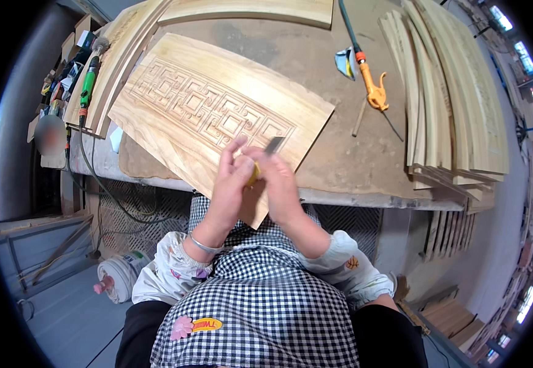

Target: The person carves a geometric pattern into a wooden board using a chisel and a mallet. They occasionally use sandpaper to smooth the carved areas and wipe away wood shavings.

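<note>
The table has the panel sticking a corner past its front edge, so leaning there could tip it. Left hand: can't tell its grip. Right hand, close by, pinches the blade; slipping could cut.

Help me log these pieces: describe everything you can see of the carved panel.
The carved panel is a rectangular, pale tan board that looks like wood, its grain visible. A carved band of interlocking squares and angular fretwork runs lengthwise between plain margins. It lies face up, slanted on the table, one corner overhanging the near edge. The left grip and right grip are over it near that corner, hiding part; contact is unclear.
</note>
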{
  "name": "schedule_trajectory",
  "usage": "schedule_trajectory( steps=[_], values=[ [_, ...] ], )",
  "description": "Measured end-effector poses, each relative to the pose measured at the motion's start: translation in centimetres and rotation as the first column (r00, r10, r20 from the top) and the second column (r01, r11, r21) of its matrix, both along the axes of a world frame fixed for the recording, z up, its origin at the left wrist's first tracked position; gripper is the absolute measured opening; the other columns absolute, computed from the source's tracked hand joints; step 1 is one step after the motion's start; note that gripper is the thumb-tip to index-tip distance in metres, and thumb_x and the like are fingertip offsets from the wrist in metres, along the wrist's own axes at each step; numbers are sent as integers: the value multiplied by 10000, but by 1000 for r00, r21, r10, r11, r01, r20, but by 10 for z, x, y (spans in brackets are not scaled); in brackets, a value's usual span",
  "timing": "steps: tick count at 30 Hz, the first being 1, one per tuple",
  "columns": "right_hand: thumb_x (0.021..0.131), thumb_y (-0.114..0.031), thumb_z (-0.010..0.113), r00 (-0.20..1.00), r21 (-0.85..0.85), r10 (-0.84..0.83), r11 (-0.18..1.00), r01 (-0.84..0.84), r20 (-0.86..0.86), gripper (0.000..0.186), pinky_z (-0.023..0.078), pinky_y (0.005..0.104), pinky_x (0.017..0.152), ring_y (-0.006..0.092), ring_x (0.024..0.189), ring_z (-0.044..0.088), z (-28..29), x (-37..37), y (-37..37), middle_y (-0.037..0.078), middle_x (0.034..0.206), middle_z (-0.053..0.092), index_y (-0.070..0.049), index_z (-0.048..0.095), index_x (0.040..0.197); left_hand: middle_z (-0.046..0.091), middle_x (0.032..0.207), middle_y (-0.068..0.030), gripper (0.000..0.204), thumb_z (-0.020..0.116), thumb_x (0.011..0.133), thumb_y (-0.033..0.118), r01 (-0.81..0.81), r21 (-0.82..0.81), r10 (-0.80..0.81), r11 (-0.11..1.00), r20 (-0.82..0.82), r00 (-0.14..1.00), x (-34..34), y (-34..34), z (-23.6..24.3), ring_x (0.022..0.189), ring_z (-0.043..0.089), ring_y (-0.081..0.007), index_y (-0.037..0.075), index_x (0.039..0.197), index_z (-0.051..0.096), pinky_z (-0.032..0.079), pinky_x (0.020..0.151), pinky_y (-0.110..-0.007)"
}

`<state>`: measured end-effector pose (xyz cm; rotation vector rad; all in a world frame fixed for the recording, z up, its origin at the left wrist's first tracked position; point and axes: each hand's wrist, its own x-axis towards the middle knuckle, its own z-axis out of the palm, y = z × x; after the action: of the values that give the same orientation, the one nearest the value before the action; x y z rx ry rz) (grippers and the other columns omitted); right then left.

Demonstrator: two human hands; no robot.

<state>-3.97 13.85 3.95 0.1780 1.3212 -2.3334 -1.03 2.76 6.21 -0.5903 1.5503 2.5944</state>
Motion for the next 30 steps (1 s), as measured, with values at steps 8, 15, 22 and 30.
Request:
schedule_trajectory(
  steps=[8,15,22,30],
  values=[
    [936,-298,728,922,922,-11,3,386,-386,515,542,524,926,468,1064,675,-20,-110,127,278,1154,693,-5,536,1314,657,1038,-12,347,653,1059,158,76,-317,-121,945,-127,984,34,-16,-40,943,624,-85,4,1363,593,524,827,-236],
    [844,-257,802,908,915,-166,61,398,-384,697,548,513,917,439,1092,695,-45,-112,148,273,1183,698,-18,486,1418,690,1011,-23,296,656,1020,98,99,-320,-143,942,-117,983,62,-31,-46,903,638,-86,4,1300,638,524,792,-233],
    [847,-185,822,837,586,-65,685,433,-544,727,573,383,806,236,934,680,-1,-6,40,132,1018,697,-3,456,1448,682,1191,-60,461,531,1118,340,194,-107,-202,975,-64,977,52,-45,-45,958,662,-124,28,1458,531,499,761,-256],
    [864,-238,781,943,542,144,839,44,-299,782,534,425,976,317,1117,676,5,54,-4,216,1187,666,-22,378,1498,688,1229,-93,275,573,1107,278,225,249,-164,942,-245,956,34,-51,-55,1085,659,-196,31,1197,654,527,973,-349]
  ],
)
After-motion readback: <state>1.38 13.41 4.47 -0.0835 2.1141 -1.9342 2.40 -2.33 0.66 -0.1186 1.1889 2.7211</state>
